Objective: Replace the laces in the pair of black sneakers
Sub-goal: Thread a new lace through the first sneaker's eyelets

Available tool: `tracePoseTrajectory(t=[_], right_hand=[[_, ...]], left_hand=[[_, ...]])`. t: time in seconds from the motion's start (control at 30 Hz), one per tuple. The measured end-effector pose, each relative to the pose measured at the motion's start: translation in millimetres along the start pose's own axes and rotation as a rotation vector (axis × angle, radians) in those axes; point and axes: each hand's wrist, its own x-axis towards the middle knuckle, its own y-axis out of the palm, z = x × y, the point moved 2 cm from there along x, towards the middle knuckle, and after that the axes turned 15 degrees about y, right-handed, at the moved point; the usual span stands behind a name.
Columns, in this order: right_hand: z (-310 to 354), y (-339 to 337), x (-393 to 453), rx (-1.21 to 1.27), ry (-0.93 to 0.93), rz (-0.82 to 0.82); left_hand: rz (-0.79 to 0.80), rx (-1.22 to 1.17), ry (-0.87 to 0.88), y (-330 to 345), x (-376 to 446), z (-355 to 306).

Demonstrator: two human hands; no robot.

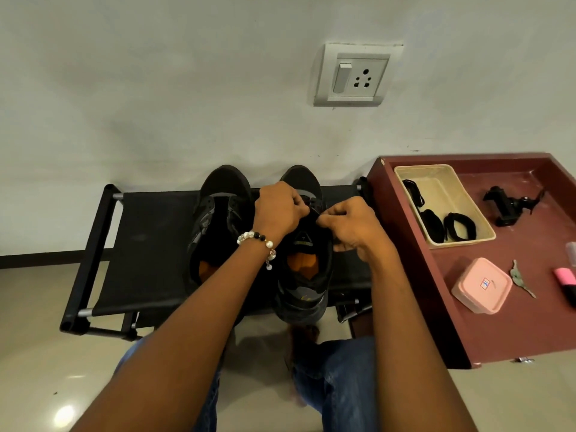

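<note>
Here, both hands' fingers (304, 207) pinching lace at right sneaker (304, 275), pink box (481, 285) label unreadable

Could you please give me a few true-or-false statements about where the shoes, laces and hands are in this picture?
1. Both black sneakers stand on the black fabric bench. True; the left black sneaker and the right black sneaker sit side by side.
2. Both hands work at the left sneaker. False; the left hand and right hand meet over the right one.
3. Coiled black laces lie in the beige plastic tray. True.
4. The pink lidded box sits inside the tray. False; it rests on the dark red table, nearer the person.
5. The beaded bracelet is on the right wrist. False; it is on the left.
</note>
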Motion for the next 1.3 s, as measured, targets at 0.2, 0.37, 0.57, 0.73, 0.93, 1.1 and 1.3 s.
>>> tracePoseTrajectory(t=[0.2, 0.37, 0.57, 0.73, 0.93, 1.1, 1.3], right_hand=[[-0.8, -1.6, 0.9, -0.019, -0.066, 0.013], [-6.1, -3.7, 4.3, 0.006, -0.097, 0.135], [-12.2, 1.5, 20.9, 0.171, -0.021, 0.098], [-7.3, 12.7, 30.0, 0.141, -0.045, -0.143], [-0.8, 18.8, 28.4, 0.200, 0.016, -0.270], [-0.7, 4.2, 26.3, 0.681, 0.184, -0.204], [-14.4, -28.6, 17.5, 1.464, 0.032, -0.099]], left_hand=[[-0.087, -0.032, -0.043, 13.7, -8.0, -1.3], [-0.122, -0.293, -0.176, 21.6, -6.4, 7.8], [-0.128, -0.381, -0.317, 27.3, -3.2, 9.5], [-0.172, -0.304, -0.354, 28.7, -6.0, 3.4], [-0.140, -0.360, -0.274, 21.1, -9.0, 5.5], [-0.057, -0.263, -0.087, 8.3, -14.5, 7.0], [0.143, -0.099, -0.046, -15.9, -29.3, 0.2]])
